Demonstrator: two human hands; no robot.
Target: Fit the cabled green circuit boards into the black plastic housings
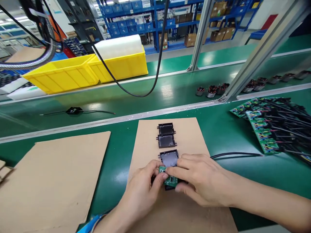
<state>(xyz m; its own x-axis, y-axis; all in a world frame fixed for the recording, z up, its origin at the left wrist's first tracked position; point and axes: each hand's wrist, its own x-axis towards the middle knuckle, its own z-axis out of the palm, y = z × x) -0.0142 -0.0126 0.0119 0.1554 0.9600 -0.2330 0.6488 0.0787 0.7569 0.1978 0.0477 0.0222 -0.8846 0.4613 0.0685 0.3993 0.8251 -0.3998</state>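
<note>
Pinching a small green circuit board point(167, 176) from both sides, the left hand point(143, 189) and right hand point(202, 184) close their fingertips on it over a cardboard sheet point(145, 142). An open black plastic case point(169, 158) lies just beside the board at twelve o'clock, nearer the right hand; two more cases point(166, 135) line up beyond. No lettering is readable.
</note>
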